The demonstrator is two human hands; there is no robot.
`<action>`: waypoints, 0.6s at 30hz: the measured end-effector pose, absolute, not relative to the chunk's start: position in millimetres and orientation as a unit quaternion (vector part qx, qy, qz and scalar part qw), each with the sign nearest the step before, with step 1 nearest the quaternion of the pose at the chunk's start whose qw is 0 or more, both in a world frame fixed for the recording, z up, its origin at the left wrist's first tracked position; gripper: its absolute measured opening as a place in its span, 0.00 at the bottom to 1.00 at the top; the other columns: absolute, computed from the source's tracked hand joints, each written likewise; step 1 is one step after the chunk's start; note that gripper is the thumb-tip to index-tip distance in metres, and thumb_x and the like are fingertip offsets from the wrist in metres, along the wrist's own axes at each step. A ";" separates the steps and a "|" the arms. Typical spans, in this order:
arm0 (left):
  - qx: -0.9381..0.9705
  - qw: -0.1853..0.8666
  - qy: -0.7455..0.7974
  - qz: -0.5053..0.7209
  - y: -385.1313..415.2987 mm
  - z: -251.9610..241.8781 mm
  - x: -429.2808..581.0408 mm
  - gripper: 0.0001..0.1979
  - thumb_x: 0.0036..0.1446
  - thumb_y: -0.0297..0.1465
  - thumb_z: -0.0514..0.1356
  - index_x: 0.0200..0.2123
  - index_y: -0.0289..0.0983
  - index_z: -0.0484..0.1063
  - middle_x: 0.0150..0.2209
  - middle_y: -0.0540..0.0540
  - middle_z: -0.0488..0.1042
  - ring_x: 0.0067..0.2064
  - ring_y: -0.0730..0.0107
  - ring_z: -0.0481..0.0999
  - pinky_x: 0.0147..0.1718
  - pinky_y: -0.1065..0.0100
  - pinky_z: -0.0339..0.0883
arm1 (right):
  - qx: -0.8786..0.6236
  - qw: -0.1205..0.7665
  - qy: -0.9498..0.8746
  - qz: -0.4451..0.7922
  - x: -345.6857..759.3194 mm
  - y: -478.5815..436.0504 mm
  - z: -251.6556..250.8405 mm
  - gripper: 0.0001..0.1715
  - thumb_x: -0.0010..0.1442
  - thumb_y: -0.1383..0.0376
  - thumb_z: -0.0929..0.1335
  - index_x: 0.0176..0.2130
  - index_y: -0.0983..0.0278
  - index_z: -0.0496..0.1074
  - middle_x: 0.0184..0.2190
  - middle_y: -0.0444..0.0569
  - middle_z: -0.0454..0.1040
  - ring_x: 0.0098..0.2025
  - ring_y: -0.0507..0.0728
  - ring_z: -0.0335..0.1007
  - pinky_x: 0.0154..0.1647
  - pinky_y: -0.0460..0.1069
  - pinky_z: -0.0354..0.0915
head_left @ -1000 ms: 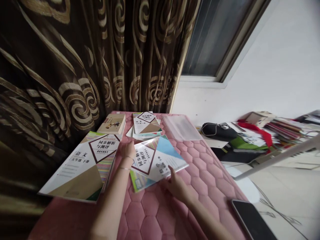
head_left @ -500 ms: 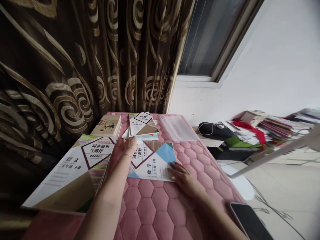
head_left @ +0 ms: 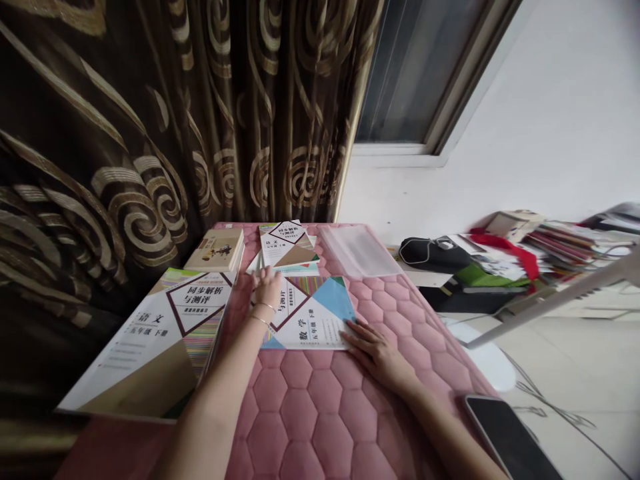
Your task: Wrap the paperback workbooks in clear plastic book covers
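Note:
A maths workbook point(head_left: 325, 320) with a white cover, blue corners and a maroon frame lies flat on the pink quilted table cover point(head_left: 320, 413). My left hand point(head_left: 267, 292) rests over its far left corner, fingers stretched forward and slightly bent, hiding part of the cover. Along the workbook's right edge lies my right hand point(head_left: 380, 355), open and flat, its fingertips touching the edge. Just beyond my left fingers, a similar workbook point(head_left: 287, 245) with a brown panel sits on other booklets. Nearer on the left is a larger-looking language workbook point(head_left: 150, 340).
A stack of tan books point(head_left: 216, 250) stands at the back left by the curtain point(head_left: 280, 113). Translucent plastic sheets point(head_left: 360, 250) lie at the back right. A phone point(head_left: 510, 437) is near the right edge. Beyond it are a lamp arm point(head_left: 545, 303) and cluttered papers point(head_left: 570, 243).
My left hand has shifted slightly right over the workbook's corner, with its fingers more spread. The maths workbook sits slightly farther up and right in view. The right hand stays at its edge.

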State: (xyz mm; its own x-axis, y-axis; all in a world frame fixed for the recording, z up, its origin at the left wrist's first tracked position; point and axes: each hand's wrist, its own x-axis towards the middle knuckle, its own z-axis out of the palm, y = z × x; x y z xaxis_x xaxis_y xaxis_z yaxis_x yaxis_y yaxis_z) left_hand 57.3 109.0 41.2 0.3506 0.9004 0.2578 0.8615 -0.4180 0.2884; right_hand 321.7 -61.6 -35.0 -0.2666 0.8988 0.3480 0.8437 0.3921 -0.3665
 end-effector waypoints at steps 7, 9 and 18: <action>0.905 0.104 0.386 0.147 0.3 2.4 67.9 0.10 0.61 0.24 0.55 0.29 0.36 0.73 0.36 0.47 0.72 0.41 0.68 0.70 0.44 0.67 0.66 | -0.550 0.243 -0.799 0.032 323.2 -63.9 -35.1 0.22 0.66 0.57 0.63 0.58 0.53 0.69 0.62 0.51 0.65 0.65 0.65 0.57 0.61 0.65 0.61; 0.904 0.107 0.376 0.173 -20.2 -5.1 49.9 0.08 0.60 0.23 0.55 0.34 0.36 0.74 0.39 0.47 0.72 0.42 0.68 0.70 0.44 0.66 0.67 | -0.554 0.251 -0.794 0.015 317.8 -66.3 -29.4 0.21 0.65 0.58 0.63 0.56 0.54 0.72 0.60 0.52 0.67 0.63 0.65 0.59 0.59 0.64 0.63; 0.889 0.027 0.421 0.179 -15.8 -14.1 22.5 0.10 0.61 0.22 0.54 0.31 0.35 0.74 0.35 0.46 0.73 0.39 0.67 0.71 0.43 0.63 0.69 | -0.557 0.263 -0.788 0.017 209.4 -56.2 -5.5 0.08 0.62 0.64 0.68 0.39 0.59 0.78 0.37 0.50 0.76 0.42 0.58 0.69 0.43 0.52 0.67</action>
